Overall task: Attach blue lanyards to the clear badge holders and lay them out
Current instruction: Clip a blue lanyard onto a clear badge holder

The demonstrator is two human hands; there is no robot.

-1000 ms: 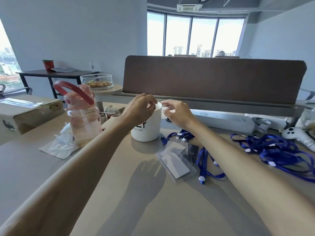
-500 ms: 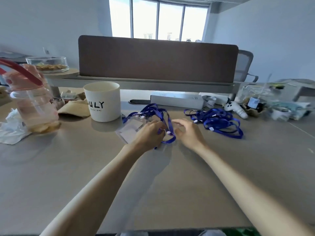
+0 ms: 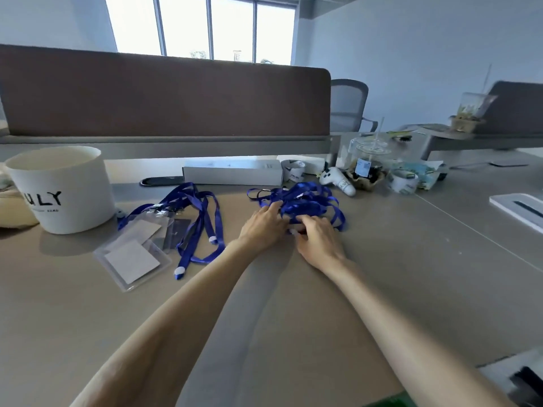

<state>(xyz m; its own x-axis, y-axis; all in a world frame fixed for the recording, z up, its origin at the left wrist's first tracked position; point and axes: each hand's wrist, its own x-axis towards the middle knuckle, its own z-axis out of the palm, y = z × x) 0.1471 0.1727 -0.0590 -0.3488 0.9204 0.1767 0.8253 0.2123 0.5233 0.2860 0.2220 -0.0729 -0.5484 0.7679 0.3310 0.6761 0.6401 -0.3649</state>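
Observation:
A tangled pile of blue lanyards [image 3: 305,202] lies on the desk at centre right. My left hand [image 3: 263,227] rests on the pile's near left edge, fingers spread into the straps. My right hand [image 3: 318,242] touches the pile's near side, its fingertips curled around a white lanyard clasp. To the left, clear badge holders [image 3: 133,252] with white cards lie flat on the desk. Blue lanyards [image 3: 202,221] are clipped to them and trail toward me.
A white mug [image 3: 63,188] lettered "ULY" stands at far left. Behind the pile are a long white box [image 3: 232,174], a tape roll [image 3: 292,171], a white controller [image 3: 338,180] and a lidded drink cup [image 3: 367,160]. A brown divider [image 3: 164,92] closes the desk's back.
Both hands left the lanyard by the badge holders and moved right to the tangled pile. The view swung right and dipped, so the pink bottle is out of sight.

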